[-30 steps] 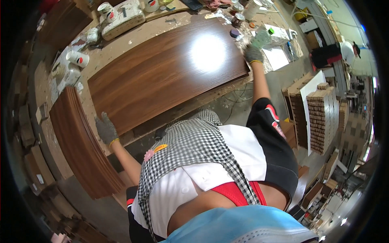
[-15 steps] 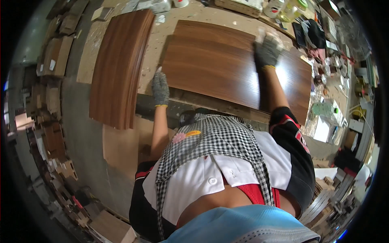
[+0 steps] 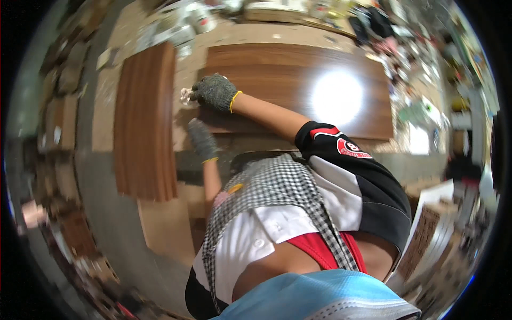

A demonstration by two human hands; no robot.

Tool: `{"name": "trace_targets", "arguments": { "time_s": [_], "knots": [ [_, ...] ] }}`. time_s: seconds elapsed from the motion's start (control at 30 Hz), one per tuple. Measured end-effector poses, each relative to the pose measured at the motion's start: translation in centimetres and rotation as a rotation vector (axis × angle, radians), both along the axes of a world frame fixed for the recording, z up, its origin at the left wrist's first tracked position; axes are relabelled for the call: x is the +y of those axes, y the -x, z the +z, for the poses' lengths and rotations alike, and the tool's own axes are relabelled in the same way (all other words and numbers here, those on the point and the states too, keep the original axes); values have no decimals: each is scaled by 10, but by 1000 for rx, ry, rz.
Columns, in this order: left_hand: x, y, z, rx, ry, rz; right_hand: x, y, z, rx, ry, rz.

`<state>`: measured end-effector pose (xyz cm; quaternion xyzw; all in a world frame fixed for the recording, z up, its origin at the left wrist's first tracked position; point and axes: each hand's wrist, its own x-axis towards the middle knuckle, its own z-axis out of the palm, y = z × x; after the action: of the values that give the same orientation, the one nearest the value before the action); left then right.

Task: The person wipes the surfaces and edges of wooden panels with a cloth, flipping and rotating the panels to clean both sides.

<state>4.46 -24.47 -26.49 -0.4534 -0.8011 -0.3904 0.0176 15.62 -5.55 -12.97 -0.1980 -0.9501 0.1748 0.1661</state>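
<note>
Nearby, left hand (image 3: pixel 202 141), fingers extended, by near left corner of brown panel (image 3: pixel 282 80) lying flat on desk (image 3: pixel 229 34). Farther in, right hand (image 3: pixel 216 93), fingers gripping crumpled pale cloth (image 3: pixel 186 96) at panel's left edge. Beyond, white cup (image 3: pixel 202 20).

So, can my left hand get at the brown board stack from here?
Probably yes: your left hand looks empty and is just right of the stack, with nothing visible between them. Your right hand, holding a cloth, is farther up, seemingly clear of that path.
</note>
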Motion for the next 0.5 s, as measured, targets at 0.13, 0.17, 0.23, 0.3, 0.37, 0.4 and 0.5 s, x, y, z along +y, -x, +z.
{"name": "trace_targets", "arguments": {
  "time_s": [0.13, 0.17, 0.23, 0.3, 0.37, 0.4, 0.5],
  "knots": [
    [-4, -2, 12, 7, -61, -60, 27, -184, -10, 17, -101, -364],
    [-1, -10, 31, -157, -54, -46, 25, -231, 19, -52, -85, -651],
    [1, -1, 30, -200, -13, -13, 53, -369, -9, -392, -414, -868],
    [-4, 11, 19, -46, 51, 15, 61, -495, -34, -422, -654, -1126],
    [1, 17, 24, 156, 117, -6, 67, -562, -26, -99, 210, -1653],
    [5, 18, 38, 287, 167, -48, 64, -564, -22, -311, 190, -1596],
    [34, -23, 114, 462, 300, -76, 30, -507, -7, -538, -471, -1513]
  ]
}}
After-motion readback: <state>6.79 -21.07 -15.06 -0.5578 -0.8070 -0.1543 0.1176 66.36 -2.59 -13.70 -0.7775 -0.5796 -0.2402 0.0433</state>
